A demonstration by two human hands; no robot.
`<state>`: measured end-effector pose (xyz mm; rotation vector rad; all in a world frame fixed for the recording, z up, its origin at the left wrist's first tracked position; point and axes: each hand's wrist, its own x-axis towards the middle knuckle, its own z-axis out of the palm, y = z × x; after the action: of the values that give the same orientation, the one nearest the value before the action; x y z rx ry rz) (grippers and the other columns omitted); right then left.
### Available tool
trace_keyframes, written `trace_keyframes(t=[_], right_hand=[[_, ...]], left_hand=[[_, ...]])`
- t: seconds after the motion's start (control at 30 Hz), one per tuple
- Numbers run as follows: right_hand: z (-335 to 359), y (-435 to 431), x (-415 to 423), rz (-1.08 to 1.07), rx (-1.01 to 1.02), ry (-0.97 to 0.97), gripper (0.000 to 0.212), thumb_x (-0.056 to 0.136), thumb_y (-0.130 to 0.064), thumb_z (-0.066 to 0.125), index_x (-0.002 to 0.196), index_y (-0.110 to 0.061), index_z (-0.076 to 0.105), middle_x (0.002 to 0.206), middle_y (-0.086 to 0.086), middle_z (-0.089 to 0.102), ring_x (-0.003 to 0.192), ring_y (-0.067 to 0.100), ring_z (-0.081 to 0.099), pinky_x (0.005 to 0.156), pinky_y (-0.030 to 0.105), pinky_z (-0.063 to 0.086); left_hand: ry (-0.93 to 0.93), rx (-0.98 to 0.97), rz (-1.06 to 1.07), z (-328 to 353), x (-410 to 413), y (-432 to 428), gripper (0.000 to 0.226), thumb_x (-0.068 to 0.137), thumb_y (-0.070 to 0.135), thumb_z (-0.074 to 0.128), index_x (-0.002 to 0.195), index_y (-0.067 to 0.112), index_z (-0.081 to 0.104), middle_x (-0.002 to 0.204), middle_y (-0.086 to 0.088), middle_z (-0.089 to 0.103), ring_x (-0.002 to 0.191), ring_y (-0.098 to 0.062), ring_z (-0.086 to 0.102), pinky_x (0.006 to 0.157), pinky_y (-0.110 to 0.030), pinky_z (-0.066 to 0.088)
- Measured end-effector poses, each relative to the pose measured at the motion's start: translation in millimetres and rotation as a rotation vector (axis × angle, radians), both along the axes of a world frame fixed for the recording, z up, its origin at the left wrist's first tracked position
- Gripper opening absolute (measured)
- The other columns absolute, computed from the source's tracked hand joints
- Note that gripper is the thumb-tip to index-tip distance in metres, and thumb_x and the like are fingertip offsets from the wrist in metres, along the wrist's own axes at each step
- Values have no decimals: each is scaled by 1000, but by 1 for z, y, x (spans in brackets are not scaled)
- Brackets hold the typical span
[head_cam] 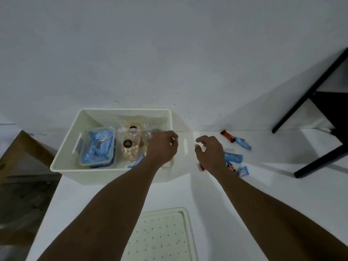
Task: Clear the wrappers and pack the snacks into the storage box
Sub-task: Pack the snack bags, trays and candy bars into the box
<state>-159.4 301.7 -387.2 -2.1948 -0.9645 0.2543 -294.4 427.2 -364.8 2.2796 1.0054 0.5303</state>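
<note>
Left grip [162, 146]: my left hand, curled over the right inner side of the storage box [98, 112], fingers bent around the edge of a clear bag; whether it truly pinches the film I cannot tell, blur hides the fingertips. Storage box: cream plastic, open-topped, at the back of the white worktop [79, 200] against the wall, presumably so items drop in from the front. Contents, left to right: a clear tub [98, 147] filled with blue-wrapped snacks, laid flat along the left side; a clear pouch of nuts [130, 146] with a dark round label, leaning upright in the middle, with a second one behind it; one blue bar [137, 162] loose at the front wall near my wrist. Perforated lid [165, 236]: on the worktop near edge, set aside so the box stays open. Right grip [209, 153]: my right hand, outside the box just beside its right wall, fingers loosely hooked, apparently holding nothing, poised above the unpacked pile. Loose snacks [233, 157]: blue and red wrappers scattered right of the hand, the red bar [227, 136] farthest back. By my judgement, packing is partly done; these remain.
</note>
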Motion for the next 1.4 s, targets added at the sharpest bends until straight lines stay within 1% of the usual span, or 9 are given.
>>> trace_keyframes(t=[0.1, 0.2, 0.27, 0.4, 0.47, 0.57, 0.83, 1.2, 1.4], right_hand=[[-31, -59, 40, -38, -142, -91, 36, 83, -35, 64, 117, -22, 61, 116, 0, 61, 114, 20, 54, 96, 28, 41], [-69, -127, 70, -2, -262, -235, 66, 75, -46, 72, 131, -19, 49, 135, 9, 54, 125, 31, 50, 95, 44, 49], [-95, -168, 83, 35, -363, -239, 84, 71, -59, 72, 140, -26, 35, 150, 13, 42, 138, 35, 40, 101, 54, 46], [-144, -205, 113, 137, -613, -170, 101, 70, -91, 30, 153, -39, 7, 166, 2, -3, 152, 29, -5, 115, 64, 10], [-157, -198, 127, 168, -625, -156, 102, 67, -93, 16, 153, -41, -2, 165, 0, -14, 151, 27, -14, 117, 64, 3], [-169, -177, 149, 229, -616, -182, 95, 74, -88, 20, 151, -43, -12, 164, 0, -20, 150, 26, -19, 118, 64, 2], [-191, -129, 226, 395, -476, -401, 88, 83, -82, 25, 156, -35, 8, 166, 9, -2, 152, 33, -4, 115, 68, -1], [-183, -39, 295, 576, -399, -517, 85, 75, -89, 31, 148, -47, 30, 166, 6, 7, 151, 37, 1, 107, 78, 7], [-186, -48, 268, 473, -337, -475, 61, 80, -65, 52, 128, -28, 55, 149, 4, 45, 138, 31, 39, 108, 56, 31]], left_hand=[[-80, 89, -32, -9, 36, -42, 15, 86, 29, 57, 85, 21, 70, 74, 5, 68, 69, -14, 64, 70, -33, 54], [-63, 101, -64, -40, 66, -85, 19, 87, 37, 54, 92, 24, 67, 78, 6, 64, 71, -14, 62, 68, -33, 53], [12, 88, -132, -73, 79, -109, 29, 87, 42, 55, 109, 26, 65, 96, 4, 65, 89, -16, 62, 76, -35, 54], [229, 175, -294, -144, 98, -135, 67, 89, 56, 48, 145, 20, 43, 147, -9, 46, 136, -30, 41, 110, -48, 39], [359, 148, -289, -166, 109, -139, 77, 89, 65, 41, 154, 28, 24, 161, -8, 25, 149, -33, 20, 117, -53, 29], [428, 120, -268, -181, 132, -139, 81, 87, 73, 33, 156, 36, 11, 166, -6, 4, 152, -37, -1, 120, -56, 20], [510, 179, -345, -195, 185, -104, 78, 88, 78, 26, 153, 47, -6, 165, -4, -15, 150, -39, -14, 117, -65, 13], [422, 192, -174, -213, 206, -76, 74, 88, 71, 39, 150, 32, 29, 162, -3, 22, 151, -30, 17, 120, -53, 20], [257, 164, -99, -212, 199, -88, 63, 93, 50, 47, 146, 16, 41, 153, -8, 41, 137, -26, 43, 106, -45, 42]])
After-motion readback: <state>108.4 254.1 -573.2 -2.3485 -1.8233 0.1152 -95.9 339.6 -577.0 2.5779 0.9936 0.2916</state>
